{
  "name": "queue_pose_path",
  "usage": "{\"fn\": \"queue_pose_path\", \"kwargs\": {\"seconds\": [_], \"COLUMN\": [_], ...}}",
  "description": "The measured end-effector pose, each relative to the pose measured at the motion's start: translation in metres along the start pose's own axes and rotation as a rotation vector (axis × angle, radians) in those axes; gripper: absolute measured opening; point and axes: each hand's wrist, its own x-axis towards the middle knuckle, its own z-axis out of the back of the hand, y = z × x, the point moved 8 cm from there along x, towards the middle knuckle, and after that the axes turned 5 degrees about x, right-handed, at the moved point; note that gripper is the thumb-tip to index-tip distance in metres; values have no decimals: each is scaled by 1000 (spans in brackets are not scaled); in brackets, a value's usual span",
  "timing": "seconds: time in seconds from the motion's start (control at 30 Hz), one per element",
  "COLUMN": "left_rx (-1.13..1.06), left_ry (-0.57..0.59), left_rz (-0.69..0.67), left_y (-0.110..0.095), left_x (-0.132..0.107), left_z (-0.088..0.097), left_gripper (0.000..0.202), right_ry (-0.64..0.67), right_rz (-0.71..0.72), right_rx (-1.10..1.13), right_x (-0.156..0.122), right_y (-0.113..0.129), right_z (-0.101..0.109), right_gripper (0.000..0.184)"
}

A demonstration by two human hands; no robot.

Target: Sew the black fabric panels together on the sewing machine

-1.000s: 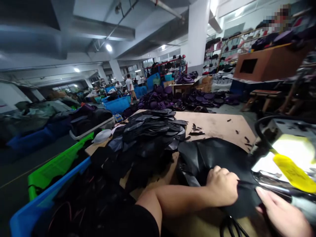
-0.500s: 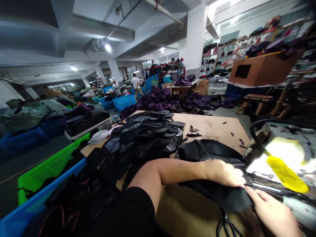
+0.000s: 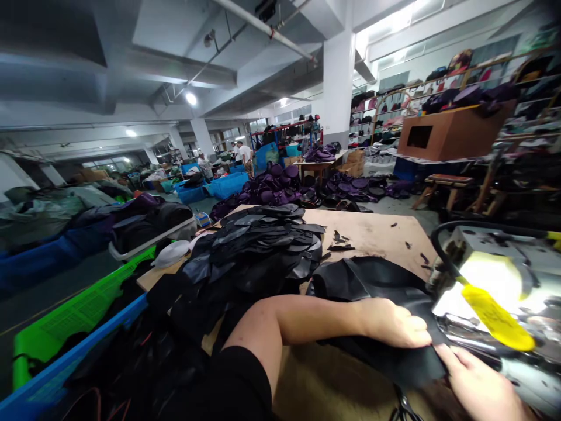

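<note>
The black fabric panel (image 3: 385, 362) lay under your left hand (image 3: 392, 324), which was flat, fingers together, pressing down on it. Your right hand (image 3: 480, 380) touched the panel's edge just right of the left hand; you cannot tell whether it was pinching. A sewing machine (image 3: 482, 280) stood just beyond the right hand, black-handled scissors (image 3: 403, 409) lay below the panel, and a pile of black cut pieces (image 3: 254, 251) sat left of the left hand.
</note>
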Motion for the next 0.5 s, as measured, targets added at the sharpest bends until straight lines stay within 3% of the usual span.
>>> {"fn": "queue_pose_path", "kwargs": {"seconds": [0.17,0.33,0.43,0.5], "left_rx": [21,-112,-178,-226], "left_ry": [24,110,176,214], "left_rz": [17,38,100,107], "left_y": [4,2,10,14], "left_x": [1,4,5,7], "left_z": [-2,5,-1,-8], "left_gripper": [29,28,35,36], "right_ry": [10,-17,-45,-70], "right_rz": [49,197,309,312], "right_rx": [-33,-6,12,4], "right_x": [9,-22,-34,-32], "right_y": [-1,29,48,48], "right_z": [-6,-3,-2,-2], "right_gripper": [31,35,39,37]}}
